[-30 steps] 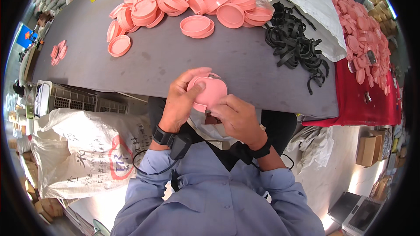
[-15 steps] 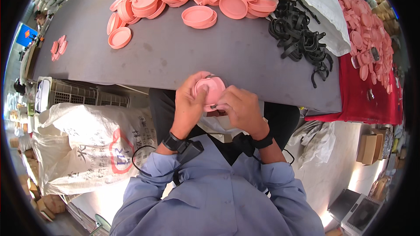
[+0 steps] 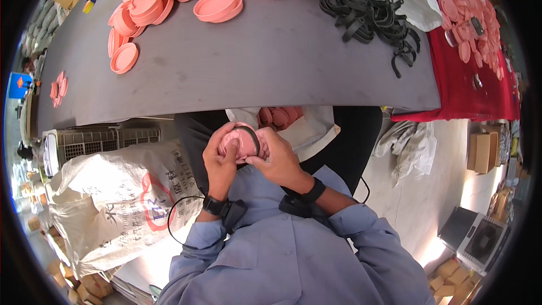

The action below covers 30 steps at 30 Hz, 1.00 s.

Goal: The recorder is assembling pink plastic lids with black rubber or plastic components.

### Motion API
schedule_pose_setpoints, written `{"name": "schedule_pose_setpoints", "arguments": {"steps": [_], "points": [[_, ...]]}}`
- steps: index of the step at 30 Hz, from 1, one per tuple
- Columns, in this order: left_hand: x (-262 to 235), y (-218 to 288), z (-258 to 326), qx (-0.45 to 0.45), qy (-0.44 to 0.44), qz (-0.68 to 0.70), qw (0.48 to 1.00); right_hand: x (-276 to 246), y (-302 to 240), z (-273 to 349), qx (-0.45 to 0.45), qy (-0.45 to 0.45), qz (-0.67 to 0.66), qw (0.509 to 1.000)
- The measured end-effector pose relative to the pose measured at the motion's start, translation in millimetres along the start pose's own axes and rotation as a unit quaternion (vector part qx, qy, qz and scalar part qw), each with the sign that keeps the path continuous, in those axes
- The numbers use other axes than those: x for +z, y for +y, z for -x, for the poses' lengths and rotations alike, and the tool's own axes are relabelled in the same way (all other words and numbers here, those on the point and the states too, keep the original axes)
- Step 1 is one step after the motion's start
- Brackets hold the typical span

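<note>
One crinkled white woven sack (image 3: 121,197) sits left of the smooth gray counter (image 3: 226,73), where overlapping shallow pink discs (image 3: 217,5) pile beyond exact counting. Over the lap, the left hand (image 3: 219,161)'s fingers and the right hand (image 3: 282,164)'s pinch opposite sides of one round pink case (image 3: 247,143) edged by one narrow black band (image 3: 254,135). Rightward lie one open white bag (image 3: 316,133) and countless tangled, flat black straps (image 3: 370,8).

Lg wht sack (image 3: 93,192), brn cardbd box (image 3: 483,153), red cloth (image 3: 457,93)
</note>
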State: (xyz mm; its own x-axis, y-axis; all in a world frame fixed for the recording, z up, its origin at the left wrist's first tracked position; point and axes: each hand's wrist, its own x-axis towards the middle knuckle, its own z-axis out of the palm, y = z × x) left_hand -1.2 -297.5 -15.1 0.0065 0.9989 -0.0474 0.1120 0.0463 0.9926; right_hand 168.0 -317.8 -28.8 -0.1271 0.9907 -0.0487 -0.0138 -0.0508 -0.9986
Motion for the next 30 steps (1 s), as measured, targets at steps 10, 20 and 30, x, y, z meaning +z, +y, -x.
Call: {"name": "schedule_pose_setpoints", "arguments": {"steps": [10, 20, 30], "points": [[51.3, -45.2, -17.7, 0.039, -0.046, -0.068, 0.996, -35.1, 26.6, 10.9, -0.039, 0.096, 0.246, 0.964], [67.1, -49.5, -31.6, -0.225, -0.246, 0.235, 0.913, -47.3, 39.2, 16.4, -0.011, 0.014, 0.430, 0.903], [7.4, -38.2, -70.3, -0.132, -0.303, -0.146, 0.932, -135.0, -45.9, 13.5, -0.062, 0.088, 0.269, 0.957]]}}
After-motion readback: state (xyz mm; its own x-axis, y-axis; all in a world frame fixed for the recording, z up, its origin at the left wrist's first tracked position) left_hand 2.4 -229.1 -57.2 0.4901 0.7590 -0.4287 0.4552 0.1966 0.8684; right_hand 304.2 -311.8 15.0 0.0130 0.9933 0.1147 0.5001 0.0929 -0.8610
